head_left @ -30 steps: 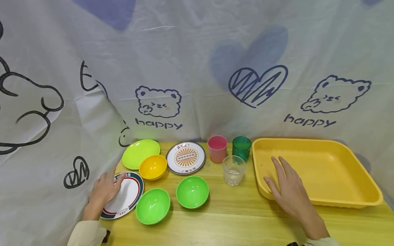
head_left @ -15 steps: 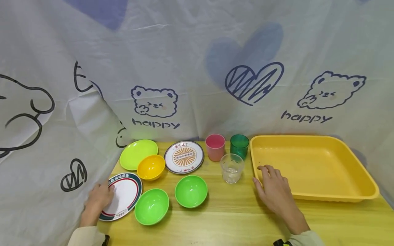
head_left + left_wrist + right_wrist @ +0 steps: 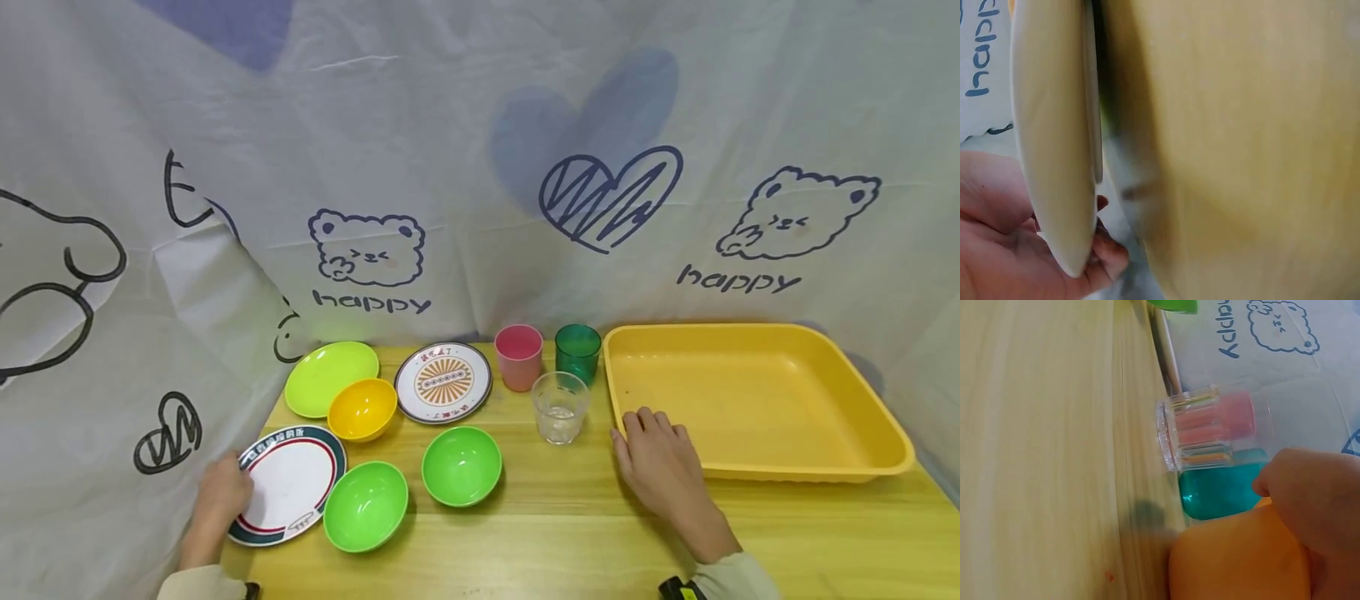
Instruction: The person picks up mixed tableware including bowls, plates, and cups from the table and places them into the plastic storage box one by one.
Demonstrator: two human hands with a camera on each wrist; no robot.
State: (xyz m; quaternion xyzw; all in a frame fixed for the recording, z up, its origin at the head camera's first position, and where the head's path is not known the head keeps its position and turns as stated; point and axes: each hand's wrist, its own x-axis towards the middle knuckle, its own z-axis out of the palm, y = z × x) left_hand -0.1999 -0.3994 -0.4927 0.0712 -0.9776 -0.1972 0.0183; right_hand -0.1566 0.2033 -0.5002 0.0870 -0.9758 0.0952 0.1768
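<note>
My left hand [image 3: 220, 493] grips the left edge of a white plate [image 3: 296, 483] with a dark green and red border. In the left wrist view the plate [image 3: 1054, 125] shows edge-on, with fingers [image 3: 1107, 256] curled at its edge and a gap between its underside and the table. At the yellow tray [image 3: 757, 400], my right hand [image 3: 663, 467] holds the near left corner, fingers over the rim. The right wrist view has that hand [image 3: 1319, 500] at the top of the tray wall [image 3: 1235, 556]; part of its grip is hidden.
Two green bowls [image 3: 366, 507] stand right of the plate. Behind are a yellow bowl [image 3: 363, 410], a lime plate [image 3: 330, 375] and a sunburst-patterned plate [image 3: 443, 382]. Pink [image 3: 519, 358], green [image 3: 577, 354] and clear [image 3: 560, 408] cups stand left of the tray. A printed cloth [image 3: 480, 167] hangs behind.
My left hand has come down to the plate's left edge, taken hold and tilted it slightly. My right hand has moved from above the tray to its near left rim, fingers curling over it.
</note>
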